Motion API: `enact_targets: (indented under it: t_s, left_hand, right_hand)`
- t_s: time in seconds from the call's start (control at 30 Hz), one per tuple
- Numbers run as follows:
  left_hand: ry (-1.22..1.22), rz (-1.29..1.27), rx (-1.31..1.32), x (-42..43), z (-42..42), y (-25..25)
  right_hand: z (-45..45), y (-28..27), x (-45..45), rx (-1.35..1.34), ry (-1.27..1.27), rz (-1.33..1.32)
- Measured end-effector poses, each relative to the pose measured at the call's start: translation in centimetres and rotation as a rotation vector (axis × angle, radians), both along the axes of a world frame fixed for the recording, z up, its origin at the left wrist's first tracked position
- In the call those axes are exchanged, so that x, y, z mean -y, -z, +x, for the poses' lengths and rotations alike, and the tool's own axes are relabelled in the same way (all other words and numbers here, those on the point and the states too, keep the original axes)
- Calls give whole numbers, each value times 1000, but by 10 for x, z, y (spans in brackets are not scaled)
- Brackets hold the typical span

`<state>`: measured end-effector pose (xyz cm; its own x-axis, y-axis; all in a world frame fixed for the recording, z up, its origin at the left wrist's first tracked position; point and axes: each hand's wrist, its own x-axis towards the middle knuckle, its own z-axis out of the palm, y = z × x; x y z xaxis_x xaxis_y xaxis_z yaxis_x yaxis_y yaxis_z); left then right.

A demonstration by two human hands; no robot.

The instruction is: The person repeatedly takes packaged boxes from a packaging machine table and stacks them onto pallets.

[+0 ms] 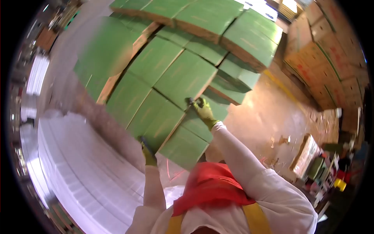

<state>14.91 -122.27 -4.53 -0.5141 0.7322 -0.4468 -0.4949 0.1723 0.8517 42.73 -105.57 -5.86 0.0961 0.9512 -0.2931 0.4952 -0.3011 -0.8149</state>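
Green box point(157, 117), flush within the stack point(171, 58) | left hand point(149, 154) at its near edge, right hand point(203, 111) by its right corner, likely steadying from two sides | fingers: cannot tell whether clamped

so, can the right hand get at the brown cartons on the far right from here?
Probably not: the right hand is at the edge of a green box, and open floor separates it from the brown cartons.

Our L hand point(149, 154), gloved, is at nr edge of a grn box point(156, 117); our R hand point(205, 112), also gloved, by its R corner. We've more grn boxes point(206, 17) beyond, white-wrapped stack point(85, 160) to L, brn cartons point(311, 66) to R.
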Motion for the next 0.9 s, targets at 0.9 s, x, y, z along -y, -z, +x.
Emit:
enact_targets:
  t_s: [0.9]
  left_hand:
    - [1052, 300, -617, 9, 603, -35]
  right_hand:
    - [756, -60, 529, 985, 1517, -201]
